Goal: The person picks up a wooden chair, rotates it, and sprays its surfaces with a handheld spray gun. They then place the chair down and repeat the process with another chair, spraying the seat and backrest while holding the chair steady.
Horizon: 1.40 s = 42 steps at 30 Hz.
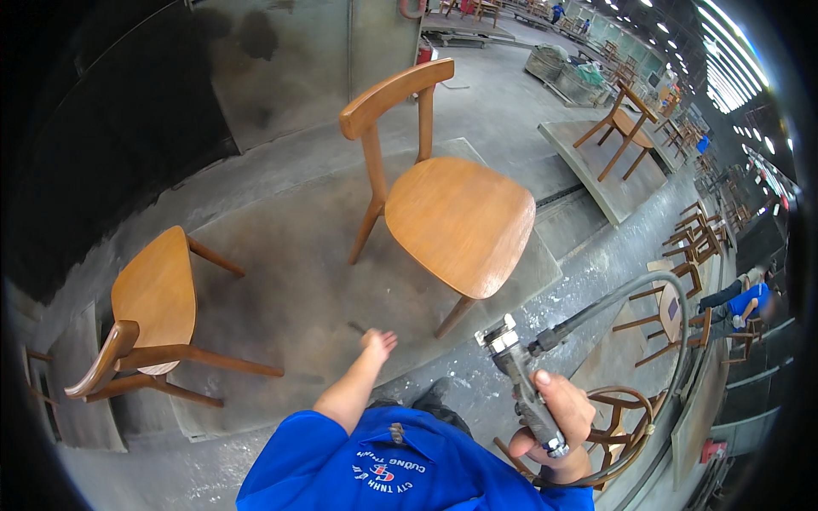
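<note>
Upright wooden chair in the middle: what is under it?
The upright chair stands on a grey platform that a tipped-over chair shares. Two front legs and one back leg show; the seat hides the fourth leg.

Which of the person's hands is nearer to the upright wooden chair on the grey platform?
Left. The left hand reaches out empty just below the upright chair, close to its front leg. The right hand is lower and to the right, gripping a spray gun.

The person wears a bright blue short-sleeved shirt [400, 468] with a collar and a small red, white and blue embroidered badge on the chest. Both forearms and hands are bare, without gloves.
</note>
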Each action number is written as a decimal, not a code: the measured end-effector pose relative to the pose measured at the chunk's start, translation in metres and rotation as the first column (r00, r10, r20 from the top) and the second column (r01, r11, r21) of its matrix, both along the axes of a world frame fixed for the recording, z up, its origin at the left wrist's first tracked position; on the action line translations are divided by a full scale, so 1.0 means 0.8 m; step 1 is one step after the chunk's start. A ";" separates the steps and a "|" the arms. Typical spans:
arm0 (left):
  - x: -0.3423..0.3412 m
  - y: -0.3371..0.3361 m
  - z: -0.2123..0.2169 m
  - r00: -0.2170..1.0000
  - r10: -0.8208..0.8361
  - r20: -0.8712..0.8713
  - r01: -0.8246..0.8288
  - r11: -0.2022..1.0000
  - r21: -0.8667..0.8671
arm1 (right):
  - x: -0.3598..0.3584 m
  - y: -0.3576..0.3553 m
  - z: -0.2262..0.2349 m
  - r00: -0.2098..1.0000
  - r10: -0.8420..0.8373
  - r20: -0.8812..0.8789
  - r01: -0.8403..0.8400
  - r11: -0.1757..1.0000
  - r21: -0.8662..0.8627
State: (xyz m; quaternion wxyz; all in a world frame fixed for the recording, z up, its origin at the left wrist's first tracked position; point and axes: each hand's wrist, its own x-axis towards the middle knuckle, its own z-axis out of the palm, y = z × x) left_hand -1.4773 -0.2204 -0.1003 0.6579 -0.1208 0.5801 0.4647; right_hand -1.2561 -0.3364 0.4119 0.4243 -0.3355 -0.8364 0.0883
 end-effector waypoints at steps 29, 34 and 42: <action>-0.183 -0.166 -0.040 0.673 -0.618 -0.407 0.596 0.778 -0.196 | -0.099 -0.007 -0.065 0.949 -0.216 0.230 0.274 0.925 -0.263; -0.205 -0.237 -0.065 0.723 -0.592 -0.357 0.505 0.805 -0.311 | -0.128 0.012 -0.121 0.935 -0.197 0.294 0.322 0.819 -0.476; -0.277 -0.395 -0.088 0.762 -0.572 -0.304 0.362 0.765 -0.533 | -0.153 0.034 -0.203 0.949 -0.199 0.245 0.310 0.738 -0.599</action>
